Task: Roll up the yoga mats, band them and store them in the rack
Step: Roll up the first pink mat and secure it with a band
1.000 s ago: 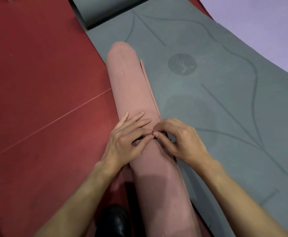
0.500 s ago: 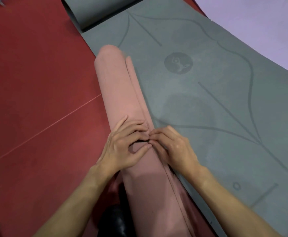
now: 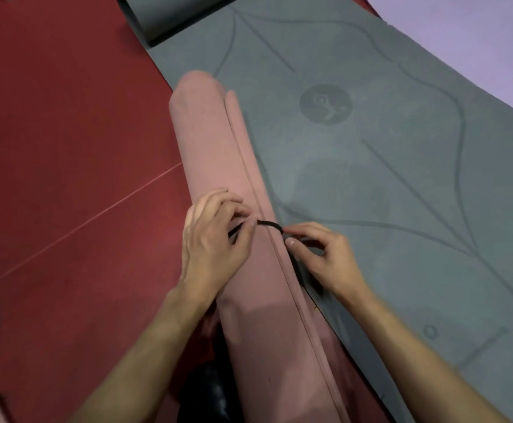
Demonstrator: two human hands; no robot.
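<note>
Two grips on one black band [image 3: 269, 224]: left grip [image 3: 215, 239] & right grip [image 3: 325, 254] each pinch an end, pulled across the rolled pink mat [image 3: 218, 154] approx mid-length. Roll lies flat, long axis running away from me, far end leaning left, btwn red floor [image 3: 66, 148] & spread grey mat [image 3: 386, 178].

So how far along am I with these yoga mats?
Done: the pink mat is rolled up. In hand: your left hand and right hand pinch a black band stretched across the roll; whether it circles the roll is hidden. Left: the grey mat lies mostly flat and needs rolling and banding. No rack is in view, so storing remains.
</note>
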